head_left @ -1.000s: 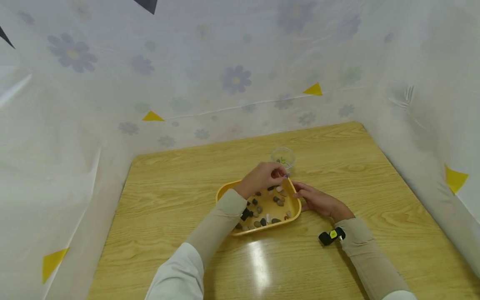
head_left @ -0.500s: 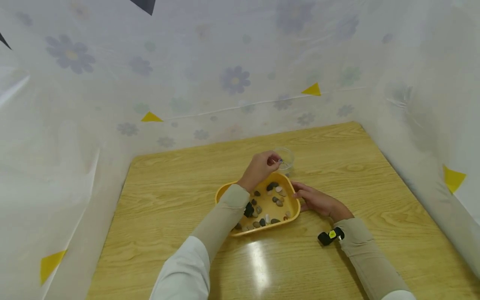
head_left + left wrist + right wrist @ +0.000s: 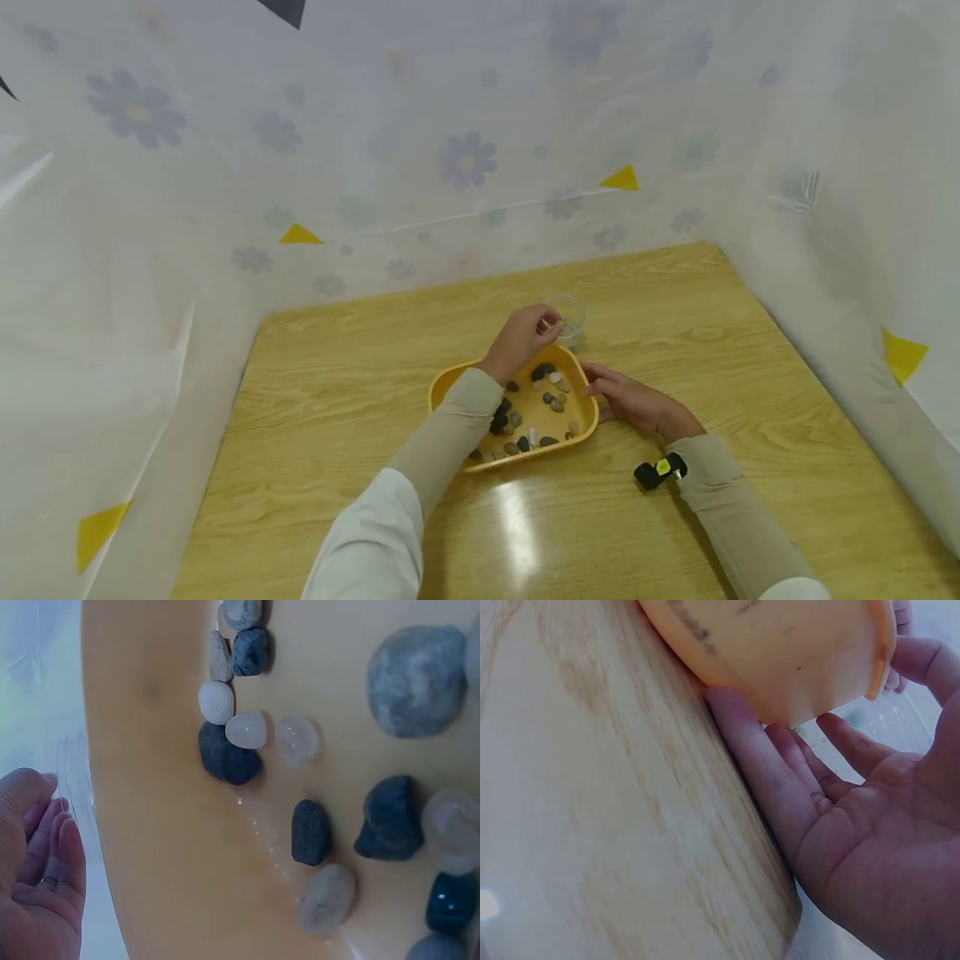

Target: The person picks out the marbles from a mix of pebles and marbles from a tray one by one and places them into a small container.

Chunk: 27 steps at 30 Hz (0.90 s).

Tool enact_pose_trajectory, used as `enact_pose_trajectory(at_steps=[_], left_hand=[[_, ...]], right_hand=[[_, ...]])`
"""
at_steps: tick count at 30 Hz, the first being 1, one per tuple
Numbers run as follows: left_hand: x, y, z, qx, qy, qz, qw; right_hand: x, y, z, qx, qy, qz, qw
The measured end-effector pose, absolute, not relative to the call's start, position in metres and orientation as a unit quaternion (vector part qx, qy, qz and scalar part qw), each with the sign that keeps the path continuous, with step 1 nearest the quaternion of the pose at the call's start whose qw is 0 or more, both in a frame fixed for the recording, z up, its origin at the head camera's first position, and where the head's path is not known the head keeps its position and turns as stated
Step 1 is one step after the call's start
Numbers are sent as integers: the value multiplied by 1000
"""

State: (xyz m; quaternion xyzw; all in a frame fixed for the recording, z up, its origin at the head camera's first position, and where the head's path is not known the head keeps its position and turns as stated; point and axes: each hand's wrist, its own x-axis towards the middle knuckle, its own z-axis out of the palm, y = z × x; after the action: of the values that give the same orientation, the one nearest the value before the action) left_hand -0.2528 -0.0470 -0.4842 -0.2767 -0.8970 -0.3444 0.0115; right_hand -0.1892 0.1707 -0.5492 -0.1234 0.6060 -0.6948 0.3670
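Note:
A yellow plastic tray (image 3: 529,413) with pebbles lies on the table, its right end toward my right hand (image 3: 637,404). That hand grips the tray's right corner, thumb at the rim and fingers against the outer wall. My left hand (image 3: 517,342) reaches over the far side of the tray to a clear bowl (image 3: 574,327). Its fingertips are at the bowl's near left edge, loosely curled, with nothing visible between them in the left wrist view. Small greenish bits show inside the bowl. Dark stones (image 3: 229,755) and whitish pebbles (image 3: 217,703) lie in the tray.
The wooden table (image 3: 337,433) extends on all sides of the tray. White flowered sheeting (image 3: 420,167) surrounds its back and sides, with yellow triangles fixed on it. A black wrist camera (image 3: 654,473) hangs below the right wrist, just above the tabletop.
My left hand has moved from the tray's far right rim to the bowl. A small bluish thing at its fingertips half a second ago is no longer visible there. The right hand stays put.

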Motion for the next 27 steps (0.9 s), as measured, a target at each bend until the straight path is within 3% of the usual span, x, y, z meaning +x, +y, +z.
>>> enact_pose_trajectory(at_steps=[16,27], left_hand=[[-237,-66,-480,-336,-871,-358,-19],[-221,-66,-488,-409,-835,-306,-203]], right_hand=[[-190,171,-549,-126,613,-687,368],[-191,170,-551,-114,619,-688,361]])
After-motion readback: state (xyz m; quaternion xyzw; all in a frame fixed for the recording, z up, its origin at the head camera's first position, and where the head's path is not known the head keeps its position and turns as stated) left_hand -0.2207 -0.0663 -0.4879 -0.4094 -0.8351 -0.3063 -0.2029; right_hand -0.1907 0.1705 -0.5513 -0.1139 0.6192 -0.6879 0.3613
